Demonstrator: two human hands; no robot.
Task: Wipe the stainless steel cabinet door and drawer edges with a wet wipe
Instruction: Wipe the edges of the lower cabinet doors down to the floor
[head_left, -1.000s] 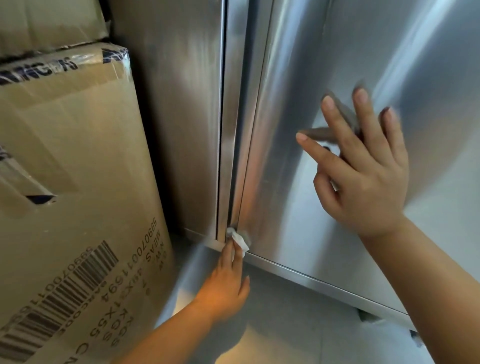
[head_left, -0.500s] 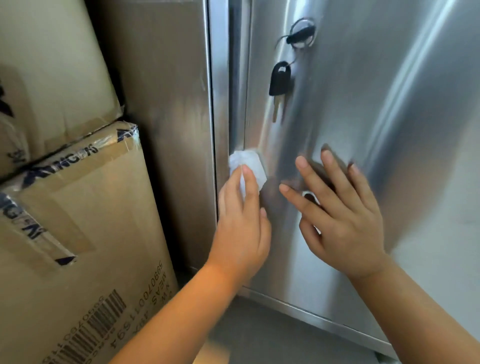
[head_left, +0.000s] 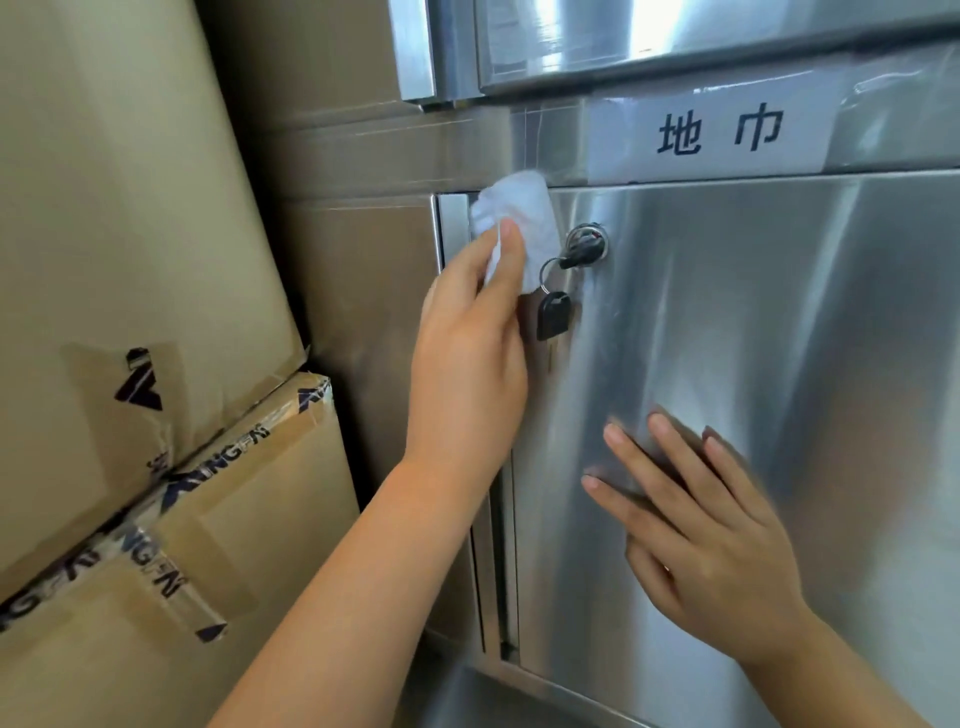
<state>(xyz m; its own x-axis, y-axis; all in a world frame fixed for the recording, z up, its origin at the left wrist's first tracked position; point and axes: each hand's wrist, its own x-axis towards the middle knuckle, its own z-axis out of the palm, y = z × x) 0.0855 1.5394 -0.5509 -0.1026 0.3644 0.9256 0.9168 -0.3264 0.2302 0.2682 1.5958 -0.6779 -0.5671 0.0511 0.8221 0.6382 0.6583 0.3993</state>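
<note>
A stainless steel cabinet door fills the right of the view, with a drawer front above it. My left hand presses a white wet wipe against the door's top left corner, its fingers over the wipe. A key sits in the lock just right of the wipe, and a second black key hangs from the ring. My right hand lies flat on the door lower down, fingers spread and straight.
Taped cardboard boxes are stacked close on the left, leaving a narrow gap beside the cabinet's side panel. A label with two characters is stuck above the door. The floor shows at the bottom.
My left hand has slid the wipe up the door's left edge from the bottom corner to the top corner. The view has tilted upward. My right hand stays flat on the door.
</note>
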